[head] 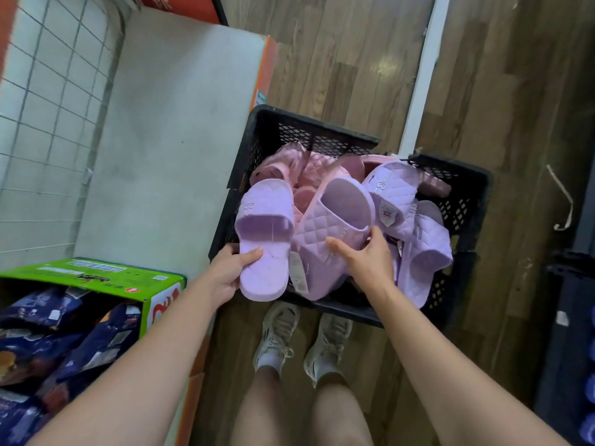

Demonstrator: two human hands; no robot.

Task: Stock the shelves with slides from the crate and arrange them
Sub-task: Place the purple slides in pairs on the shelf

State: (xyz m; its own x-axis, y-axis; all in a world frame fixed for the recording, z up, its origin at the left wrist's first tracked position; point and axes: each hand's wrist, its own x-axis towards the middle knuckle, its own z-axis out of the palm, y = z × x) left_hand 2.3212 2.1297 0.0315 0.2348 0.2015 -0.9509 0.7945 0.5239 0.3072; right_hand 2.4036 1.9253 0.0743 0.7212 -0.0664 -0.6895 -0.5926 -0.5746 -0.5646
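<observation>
While the black crate [325, 130] sat on the floor just right of the bare shelf [167, 149], the left hand [230, 273] gripped a lilac slide [265, 243] by its heel and the right hand [363, 255] clasped a quilted slide [331, 220]. Tags and neighbouring slides could snag, tipping others out.

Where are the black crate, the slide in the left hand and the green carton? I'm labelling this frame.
black crate [291, 119]: head view, far rim.
lilac slide in the left hand [264, 217]: head view, strap.
left hand [230, 272]: head view, back of hand.
green carton [96, 274]: head view, top flap.
</observation>
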